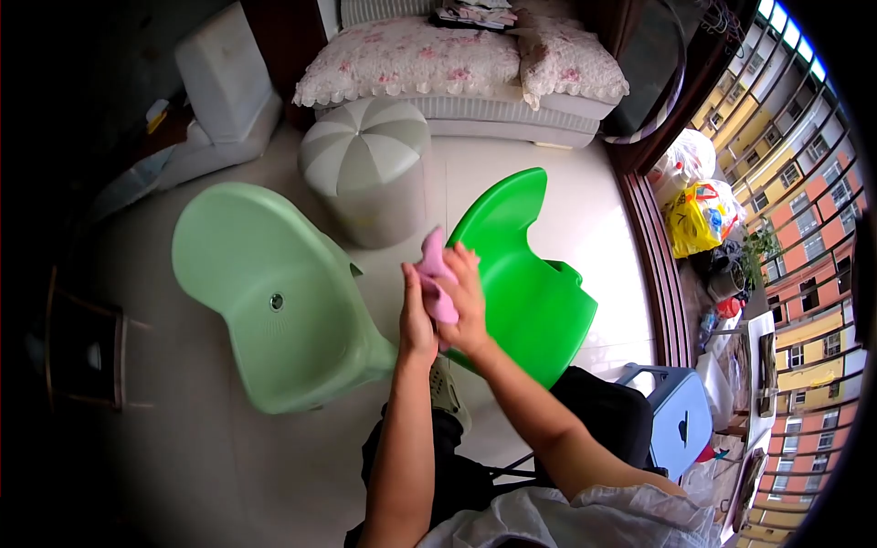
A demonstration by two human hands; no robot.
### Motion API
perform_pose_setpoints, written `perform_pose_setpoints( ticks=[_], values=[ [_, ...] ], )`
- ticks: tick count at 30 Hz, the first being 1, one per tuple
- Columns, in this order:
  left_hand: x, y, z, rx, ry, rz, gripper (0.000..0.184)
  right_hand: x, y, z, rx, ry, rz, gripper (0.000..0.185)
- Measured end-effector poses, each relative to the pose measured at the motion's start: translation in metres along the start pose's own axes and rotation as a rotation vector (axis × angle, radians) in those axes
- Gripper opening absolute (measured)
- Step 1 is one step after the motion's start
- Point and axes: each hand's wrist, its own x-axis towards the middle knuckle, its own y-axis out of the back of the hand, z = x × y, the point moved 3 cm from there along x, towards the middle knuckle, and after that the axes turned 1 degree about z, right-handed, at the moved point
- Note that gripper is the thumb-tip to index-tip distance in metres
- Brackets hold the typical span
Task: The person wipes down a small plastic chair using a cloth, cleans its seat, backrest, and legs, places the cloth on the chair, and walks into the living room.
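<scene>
Both my hands meet around a pink cloth (pixel 433 258), which is bunched up and sticks out above and between the fingers. My left hand (pixel 417 315) is closed on its left side, and my right hand (pixel 469 299) presses it from the right. Part of the cloth is hidden in the palms. Left of my hands is a pale green plastic basin (pixel 301 342) with a round drain in its bottom. Right behind my right hand is a bright green plastic seat (pixel 530 301) with a curved back.
A round grey-and-white pouf (pixel 365 164) stands beyond the basin. Farther back is a sofa with a floral cover (pixel 411 64). To the right are a blue-grey stool (pixel 681 420), a door track (pixel 653 274) and a yellow bag (pixel 699 219). My shoe (pixel 446 393) is below my hands.
</scene>
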Motion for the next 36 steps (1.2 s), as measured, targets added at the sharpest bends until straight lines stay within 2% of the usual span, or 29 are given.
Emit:
perform_pose_setpoints(
  ticks=[1,2,3,4,7,8,10,11,12,14,16,18,20,22,24,26,28,29,30,36],
  values=[
    [0.007,0.009,-0.009,0.128,-0.05,-0.01,0.055,0.018,0.006,0.01,-0.061,0.071,-0.037,0.031],
    [0.011,0.016,-0.016,0.256,-0.099,-0.017,0.05,0.034,0.007,0.022,-0.115,0.082,0.019,0.029],
    [0.004,0.003,-0.001,0.399,-0.126,-0.053,0.041,0.042,0.009,0.055,-0.196,0.101,0.041,0.034],
    [0.0,0.003,-0.001,0.413,-0.037,-0.057,0.036,0.055,0.016,0.076,-0.261,0.036,0.092,0.039],
    [-0.005,-0.011,0.008,0.373,-0.048,-0.015,0.028,0.079,0.045,0.148,-0.462,-0.103,0.321,0.042],
    [-0.005,-0.011,0.008,0.388,-0.047,-0.02,0.028,0.08,0.052,0.166,-0.185,-0.292,0.439,0.04],
    [-0.005,-0.01,0.008,0.4,-0.044,-0.02,0.028,0.073,0.055,0.176,-0.026,-0.586,0.564,0.04],
    [-0.004,-0.009,0.007,0.407,-0.043,-0.031,0.028,0.061,0.049,0.191,0.023,-0.633,0.568,0.042],
    [-0.004,-0.009,0.006,0.414,-0.043,-0.043,0.027,0.056,0.044,0.185,0.021,-0.635,0.565,0.042],
    [-0.003,-0.008,0.005,0.415,-0.05,-0.043,0.027,0.028,0.02,0.158,0.21,-0.744,0.629,0.047],
    [-0.003,-0.007,0.003,0.418,-0.056,-0.045,0.027,-0.018,-0.01,0.128,0.196,-0.887,0.475,0.047],
    [-0.001,-0.004,0.001,0.394,-0.054,-0.048,0.027,-0.038,-0.013,0.055,0.375,-0.975,0.317,0.047],
    [-0.004,-0.009,0.003,0.357,-0.063,-0.039,0.028,-0.069,-0.011,0.011,0.491,-0.956,0.281,0.045],
    [-0.003,-0.008,0.003,0.387,-0.051,-0.032,0.029,-0.107,-0.007,-0.007,0.45,-1.043,0.2,0.041],
    [-0.002,-0.007,0.004,0.421,-0.066,-0.059,0.03,-0.128,0.001,-0.008,0.505,-1.04,0.082,0.035],
    [-0.001,-0.006,0.002,0.44,-0.102,-0.073,0.029,-0.131,0.008,0.006,0.611,-1.151,0.152,0.022],
    [0.0,-0.004,0.004,0.459,-0.099,-0.098,0.029,-0.114,0.02,0.018,0.727,-1.285,0.192,0.018],
    [0.0,-0.004,0.005,0.423,-0.076,-0.133,0.03,-0.115,0.024,0.035,0.809,-1.267,0.273,0.014],
    [0.001,-0.001,0.002,0.397,-0.077,-0.139,0.031,-0.108,0.034,0.041,0.806,-1.303,0.388,0.015],
    [-0.005,0.019,0.005,0.354,-0.023,-0.207,0.034,-0.091,0.1,0.069,0.83,-1.297,0.618,0.019]
  ],
)
